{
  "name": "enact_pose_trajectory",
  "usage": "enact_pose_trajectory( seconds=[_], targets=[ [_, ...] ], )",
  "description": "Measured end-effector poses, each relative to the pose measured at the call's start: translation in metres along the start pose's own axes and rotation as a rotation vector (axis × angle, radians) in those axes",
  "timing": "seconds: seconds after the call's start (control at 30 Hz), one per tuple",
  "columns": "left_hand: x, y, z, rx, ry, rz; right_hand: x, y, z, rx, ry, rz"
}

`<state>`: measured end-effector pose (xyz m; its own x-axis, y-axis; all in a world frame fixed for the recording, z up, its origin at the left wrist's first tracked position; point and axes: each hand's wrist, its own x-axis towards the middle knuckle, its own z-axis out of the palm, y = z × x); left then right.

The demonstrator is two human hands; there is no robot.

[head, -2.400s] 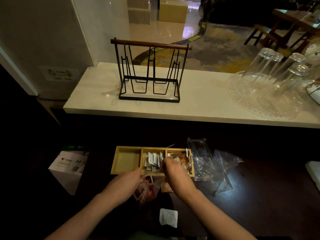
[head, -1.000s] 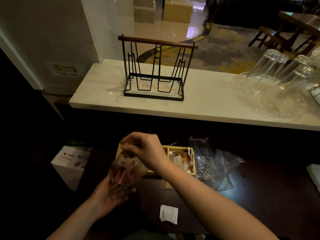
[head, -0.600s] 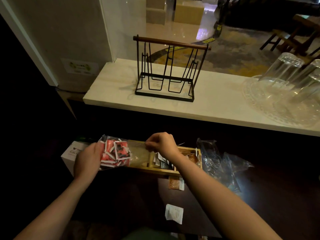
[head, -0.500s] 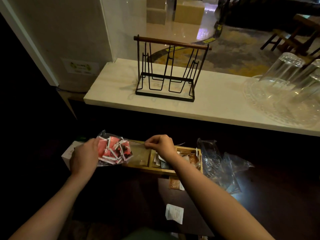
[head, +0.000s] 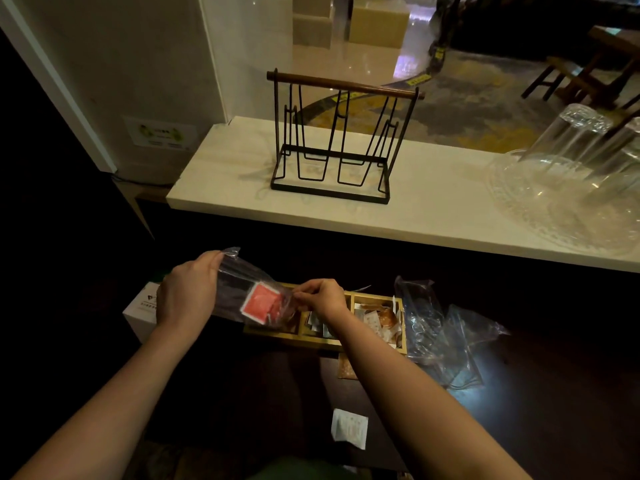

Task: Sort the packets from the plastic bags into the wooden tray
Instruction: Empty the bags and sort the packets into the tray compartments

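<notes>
Two hands in view, both gripping one clear plastic bag (head: 242,289) held above the left end of the wooden tray (head: 322,341). Left hand (head: 187,294) pinches the bag's raised upper-left end; right hand (head: 320,296) pinches the lower end over the tray. Bag slopes down toward the tray; one red packet (head: 261,303) visible inside near the low end, others can't be counted.

Tray sits on the dark bench (head: 536,393), near its far edge. Three compartments: left one mostly hidden behind the bag, middle holds pale packets (head: 317,322), right holds brown and white packets (head: 379,320); counts not readable.

Two crumpled clear bags (head: 440,334) lie just right of the tray, touching it. Two loose packets on the bench: one brown packet (head: 346,370) touching the tray's near edge, one white packet (head: 349,427) further toward the near edge.

White box (head: 142,306) left of the tray, partly behind the left hand.

Pale upper counter (head: 433,209) carries one black wire rack (head: 337,143) and upturned glasses (head: 575,140) on a clear platter, at least two.
</notes>
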<state>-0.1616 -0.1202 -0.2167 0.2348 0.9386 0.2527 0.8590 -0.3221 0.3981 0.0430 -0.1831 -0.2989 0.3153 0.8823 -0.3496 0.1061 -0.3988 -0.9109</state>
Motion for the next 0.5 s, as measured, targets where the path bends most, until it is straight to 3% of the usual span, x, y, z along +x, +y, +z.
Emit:
enact_pose_trajectory(
  seconds=[0.5],
  targets=[
    [0.01,0.023,-0.014,-0.075,0.01,0.071,0.001,0.0,-0.006,0.016,0.022,-0.051]
  ],
)
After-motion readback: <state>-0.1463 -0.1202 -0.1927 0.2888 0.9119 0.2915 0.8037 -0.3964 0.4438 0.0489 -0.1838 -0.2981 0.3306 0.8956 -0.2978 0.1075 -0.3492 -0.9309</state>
